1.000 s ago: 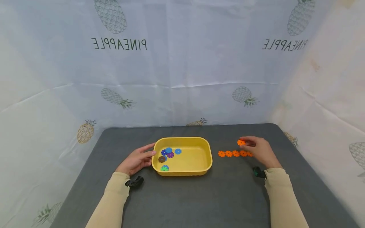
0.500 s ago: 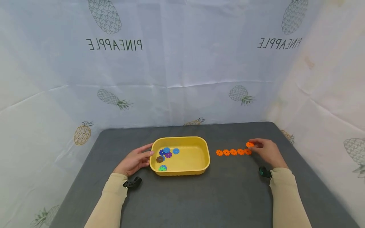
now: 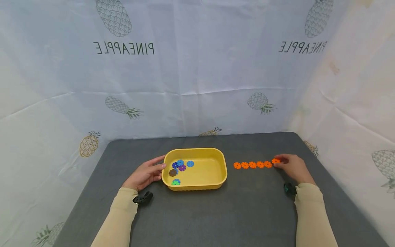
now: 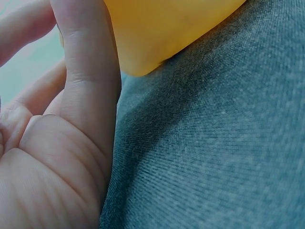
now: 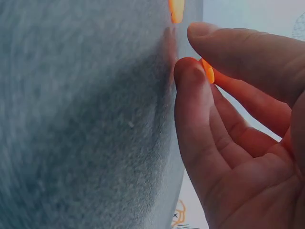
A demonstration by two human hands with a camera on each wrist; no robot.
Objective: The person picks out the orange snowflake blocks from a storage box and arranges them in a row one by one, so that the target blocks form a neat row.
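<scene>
In the head view, my right hand (image 3: pixel 291 166) pinches an orange flower-shaped disc (image 3: pixel 276 161) at the right end of a row of similar orange discs (image 3: pixel 252 165). The right wrist view shows that disc (image 5: pixel 208 71) edge-on between the fingertips, low over the table; whether it touches the cloth I cannot tell. Another orange disc (image 5: pixel 176 10) stands out at the top there. At the left, my left hand (image 3: pixel 146 174) holds the end of a yellow tray (image 3: pixel 194 187), one digit at its rim. Its fingertips are cut off in the left wrist view, beside the tray (image 4: pixel 147 43).
Inside the tray, several blue, purple, brown and green discs (image 3: pixel 182 167) gather at the left end. A dark grey cloth covers the table (image 3: pixel 216 219). Behind and beside it hangs a pale pineapple-print curtain (image 3: pixel 197 68).
My right hand has moved right and then down, bringing the orange disc from above the row to its right end. The left hand keeps its hold on the tray. The head view shifted slightly.
</scene>
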